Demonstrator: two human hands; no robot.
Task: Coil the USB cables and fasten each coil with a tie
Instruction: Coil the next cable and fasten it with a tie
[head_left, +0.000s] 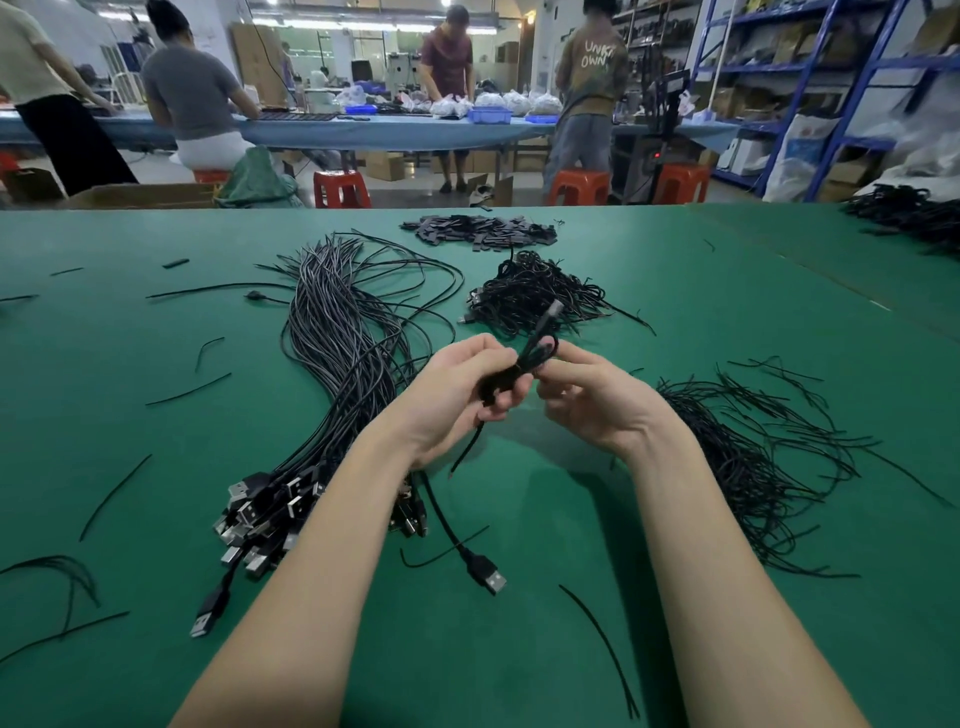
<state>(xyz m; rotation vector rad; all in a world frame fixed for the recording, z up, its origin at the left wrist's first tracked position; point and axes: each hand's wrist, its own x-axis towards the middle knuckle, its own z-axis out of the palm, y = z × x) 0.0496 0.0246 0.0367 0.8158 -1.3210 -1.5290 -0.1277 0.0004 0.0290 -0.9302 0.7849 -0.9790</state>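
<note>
Left hand (457, 384) grips a coil (519, 364), right hand (587, 395) pinches its tie; small done pile (535, 296), big loose bundle (343, 364) left.

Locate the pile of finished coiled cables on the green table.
Head view: the heap of coiled black cables lies centre-right on the green table, just beyond the hands, with the pile of flat black strips behind it.

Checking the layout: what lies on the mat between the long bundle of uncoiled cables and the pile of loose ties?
Head view: both hands, left hand and right hand, holding a coiled cable.
</note>
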